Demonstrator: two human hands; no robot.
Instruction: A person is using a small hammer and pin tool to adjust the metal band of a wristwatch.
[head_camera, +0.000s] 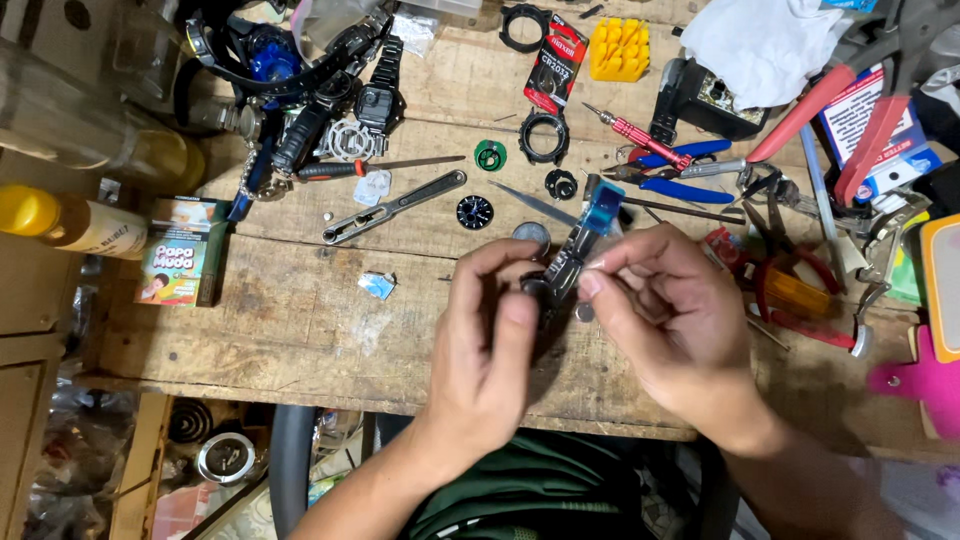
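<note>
A small dark watch part (545, 285) is being pinched between both hands above the front half of a worn wooden workbench (300, 330). The left hand (490, 335) is being curled around it from below, thumb pressed on top, while the right hand (665, 315) is closing thumb and forefinger on a slim tool with a blue translucent head (603, 208) that is being angled into the part. Neither hand is spread; both are holding in a tight pinch.

The part is judged to be light, stiff and fragile, with smooth metal faces likely to be slippery; it is best taken by its outer edges rather than across its face. It is appearing black to dark grey, compact and partly hidden by the fingers, so finer detail cannot be told.

Just beyond the hands, a coin cell (531, 234), a black dial disc (474, 212) and a steel case wrench (395, 206) are lying on the wood. Farther beyond the left hand, black digital watches (378, 100) are being kept in a heap. Beyond the right hand, blue-handled pliers (680, 170) and a red screwdriver (640, 132) are resting, with red-handled cutters (790, 300) just beside the right hand's outer edge.
</note>
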